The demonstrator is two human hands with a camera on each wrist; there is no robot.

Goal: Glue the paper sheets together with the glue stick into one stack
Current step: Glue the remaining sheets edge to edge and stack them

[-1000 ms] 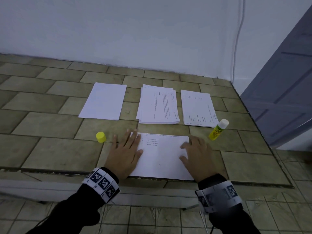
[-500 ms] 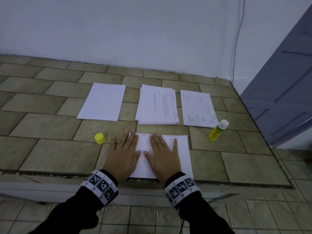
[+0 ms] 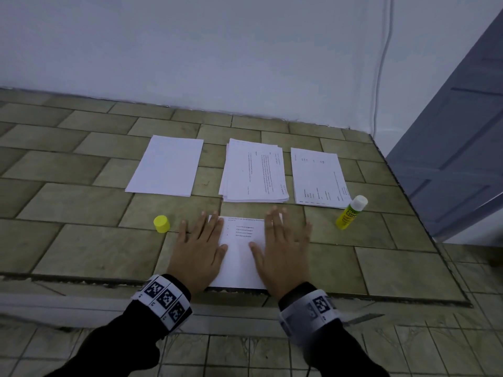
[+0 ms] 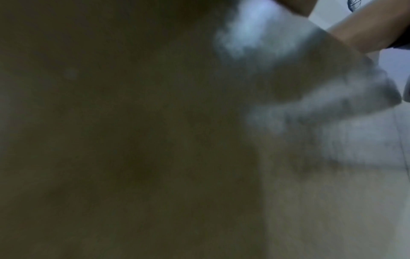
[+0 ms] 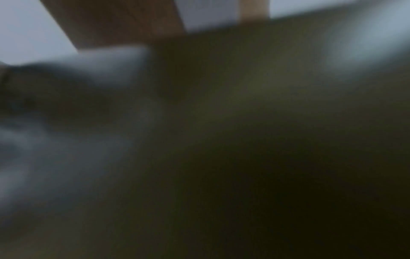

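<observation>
Left hand point(image 3: 197, 254) and right hand point(image 3: 283, 254), fingers straight, press flat on the smooth rectangular printed sheet point(image 3: 239, 257).

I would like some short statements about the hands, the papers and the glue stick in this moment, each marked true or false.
1. Both hands lie flat on the near sheet. True: the left hand and the right hand press the near sheet with straight fingers.
2. The right hand holds the glue stick. False: the glue stick stands alone on the tiles, right of the hands.
3. The yellow cap is on the glue stick. False: the yellow cap sits on the tiles left of the left hand.
4. Three paper piles lie beyond the near sheet. True: the blank pile, the middle pile and the right pile.
</observation>
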